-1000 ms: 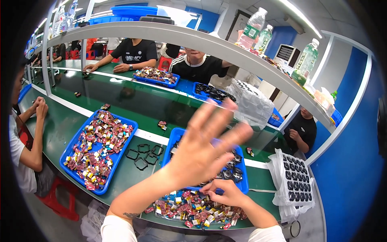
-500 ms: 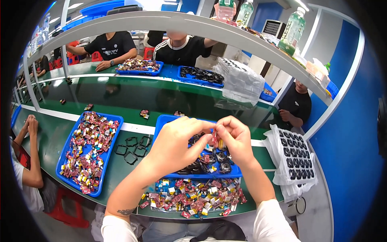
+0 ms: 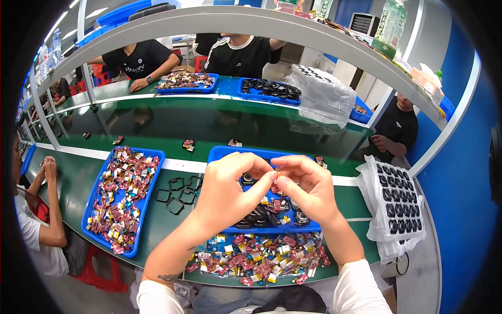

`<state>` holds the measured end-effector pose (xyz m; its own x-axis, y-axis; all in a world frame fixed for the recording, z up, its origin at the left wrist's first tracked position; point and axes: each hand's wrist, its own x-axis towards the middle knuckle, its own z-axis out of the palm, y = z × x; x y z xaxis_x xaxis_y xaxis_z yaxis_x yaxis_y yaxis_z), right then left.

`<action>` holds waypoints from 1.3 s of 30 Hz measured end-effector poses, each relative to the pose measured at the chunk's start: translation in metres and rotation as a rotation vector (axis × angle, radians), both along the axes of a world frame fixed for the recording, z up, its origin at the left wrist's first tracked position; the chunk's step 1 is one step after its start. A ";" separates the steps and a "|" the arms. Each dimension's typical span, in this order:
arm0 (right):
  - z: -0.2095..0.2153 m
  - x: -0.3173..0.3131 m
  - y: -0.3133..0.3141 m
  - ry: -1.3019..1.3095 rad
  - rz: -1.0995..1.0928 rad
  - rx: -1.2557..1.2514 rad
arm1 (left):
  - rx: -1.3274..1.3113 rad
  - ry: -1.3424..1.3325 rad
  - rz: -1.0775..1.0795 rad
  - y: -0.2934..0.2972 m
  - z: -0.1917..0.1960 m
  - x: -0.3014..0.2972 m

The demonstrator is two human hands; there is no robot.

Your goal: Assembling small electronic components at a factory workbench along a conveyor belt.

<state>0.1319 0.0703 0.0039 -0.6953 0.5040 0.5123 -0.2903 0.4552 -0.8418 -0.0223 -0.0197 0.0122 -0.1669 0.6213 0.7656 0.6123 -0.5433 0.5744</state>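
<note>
Left hand (image 3: 226,189) and right hand (image 3: 306,186) meet fingertip to fingertip above the blue tray (image 3: 225,153), both pinching closed on one small part (image 3: 275,175) held between them

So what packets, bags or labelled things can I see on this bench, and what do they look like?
Small packets: red, yellow and silver, heaped in the left blue tray.
Loose packets: same colours, along the near edge below both hands.
Clear plastic bag: bulky, far right.
White moulded tray: right, dark round parts in rows.
Green bottle: on the shelf, label unreadable.
</note>
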 end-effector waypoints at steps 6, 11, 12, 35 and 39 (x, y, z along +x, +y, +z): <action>0.001 -0.003 0.002 -0.020 -0.113 0.219 | -0.196 -0.259 -0.151 0.004 -0.005 -0.009; 0.004 0.001 0.003 -0.009 -0.159 0.324 | -0.455 -0.418 -0.255 0.010 -0.010 -0.018; 0.004 0.002 0.006 0.000 -0.161 0.317 | -0.462 -0.410 -0.252 0.012 -0.010 -0.016; 0.018 0.015 0.010 -0.192 -0.102 0.187 | -0.122 0.122 0.026 -0.002 0.001 0.001; 0.012 0.014 0.016 -0.120 -0.107 0.182 | -0.265 -0.039 -0.073 0.000 -0.002 0.001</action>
